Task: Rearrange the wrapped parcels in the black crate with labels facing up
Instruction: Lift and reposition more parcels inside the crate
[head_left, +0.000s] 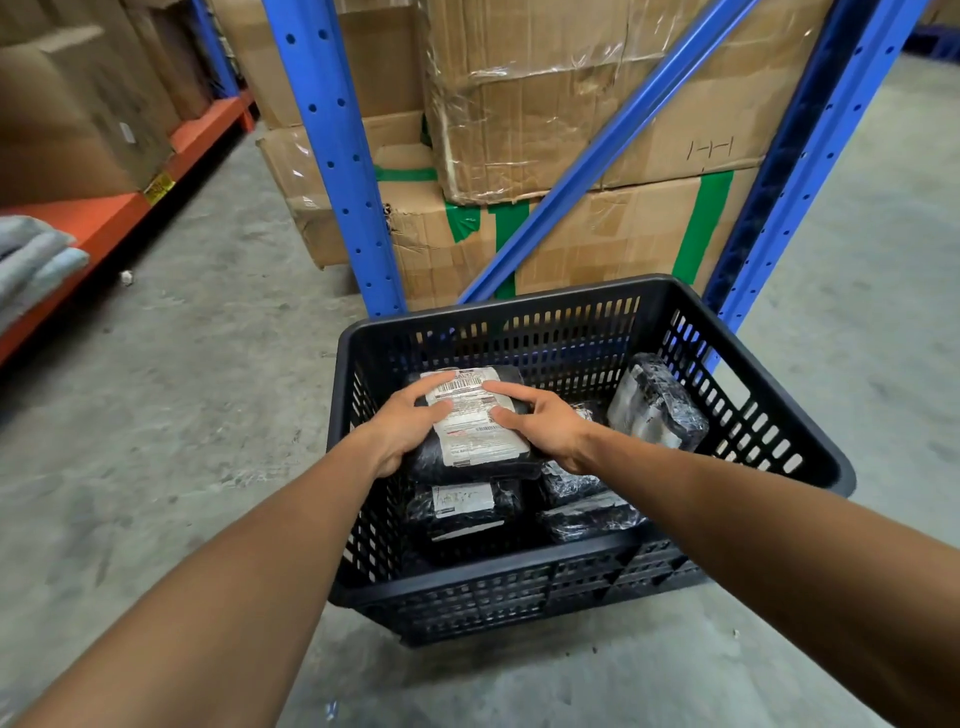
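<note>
A black slotted crate (597, 569) stands on the concrete floor in front of me. Both hands hold one black-wrapped parcel (470, 465) above the crate's left side, its white label facing up. My left hand (402, 426) grips its left edge and my right hand (543, 421) grips its right edge. Below it lies a second parcel (462, 506) with its label up. Further wrapped parcels (589, 514) lie in the middle. Another parcel (657, 402) leans on edge against the crate's right wall.
Blue rack uprights (337, 156) and a diagonal brace rise right behind the crate, with stacked cardboard boxes (571, 130) between them. An orange shelf beam (104, 218) with boxes runs along the left. Bare concrete floor (182, 415) surrounds the crate.
</note>
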